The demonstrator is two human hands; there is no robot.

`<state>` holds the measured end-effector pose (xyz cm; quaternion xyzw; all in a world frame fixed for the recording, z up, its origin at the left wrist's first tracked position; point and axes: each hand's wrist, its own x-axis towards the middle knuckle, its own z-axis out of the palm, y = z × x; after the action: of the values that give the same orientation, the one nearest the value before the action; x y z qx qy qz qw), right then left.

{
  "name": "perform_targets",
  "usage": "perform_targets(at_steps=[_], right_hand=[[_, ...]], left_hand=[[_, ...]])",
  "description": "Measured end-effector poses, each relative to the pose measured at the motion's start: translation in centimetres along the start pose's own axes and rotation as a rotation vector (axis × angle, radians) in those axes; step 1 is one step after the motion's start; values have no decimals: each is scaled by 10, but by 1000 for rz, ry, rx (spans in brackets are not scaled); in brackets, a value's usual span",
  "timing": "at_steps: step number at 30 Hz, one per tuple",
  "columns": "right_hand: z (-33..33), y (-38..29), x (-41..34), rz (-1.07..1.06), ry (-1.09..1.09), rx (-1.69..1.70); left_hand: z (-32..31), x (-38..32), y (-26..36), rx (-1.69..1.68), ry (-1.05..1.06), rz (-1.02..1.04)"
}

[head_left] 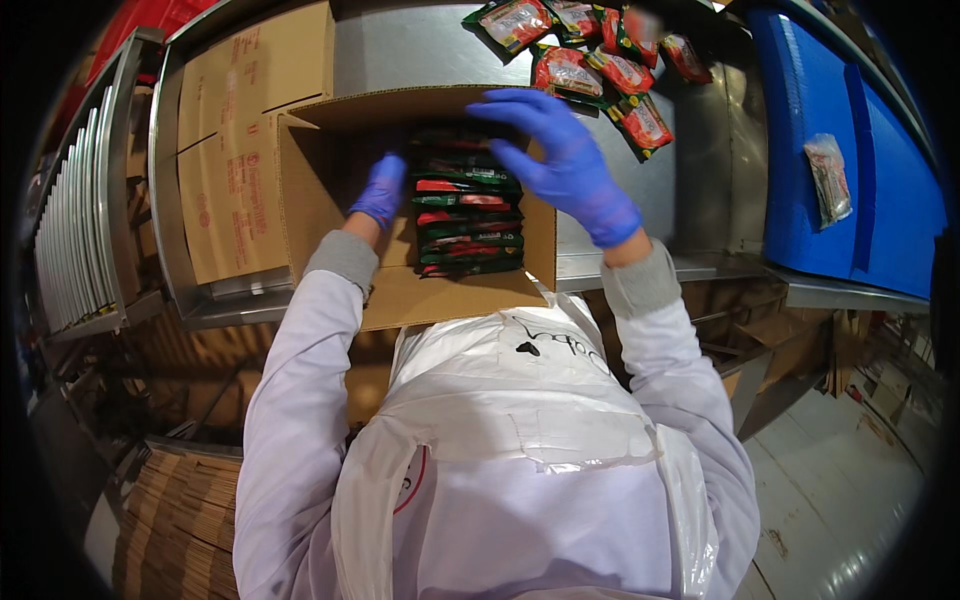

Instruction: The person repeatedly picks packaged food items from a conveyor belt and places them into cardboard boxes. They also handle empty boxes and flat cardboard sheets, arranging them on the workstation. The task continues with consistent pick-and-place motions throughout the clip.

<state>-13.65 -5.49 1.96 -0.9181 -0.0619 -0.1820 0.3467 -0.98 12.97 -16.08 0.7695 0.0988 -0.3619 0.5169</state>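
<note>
Before me stands an open cardboard box (405, 300) holding a row of red and green plastic packets (469, 217), packed on edge. My left hand (382, 187), in a blue glove, reaches inside the box left of the row; its fingers are lost in shadow, so any grip is hidden. Over the box's right wall is my right hand (562, 165), also gloved in blue. Its fingers are apart and curve toward the far end of the row, with nothing seen between them.
Loose packets (566, 71) lie on the steel table (405, 45) beyond the box. A closed cardboard carton (225, 180) is at left. On the right, a blue container (810, 172) carries another small packet (829, 180). Flattened cardboard (180, 517) is stacked low at left.
</note>
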Motion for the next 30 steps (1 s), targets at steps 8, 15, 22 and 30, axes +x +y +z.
perform_targets(at_steps=[8,15,22,30], right_hand=[[-18,61,-179,589,154,-420],[13,71,-233,783,145,-583],[13,68,-234,881,121,-561],[9,71,-232,871,74,-483]], left_hand=[[-1,15,8,289,-181,702],[4,-23,25,768,-104,1122],[15,-52,38,974,-203,1019],[31,-67,39,1334,-277,1047]])
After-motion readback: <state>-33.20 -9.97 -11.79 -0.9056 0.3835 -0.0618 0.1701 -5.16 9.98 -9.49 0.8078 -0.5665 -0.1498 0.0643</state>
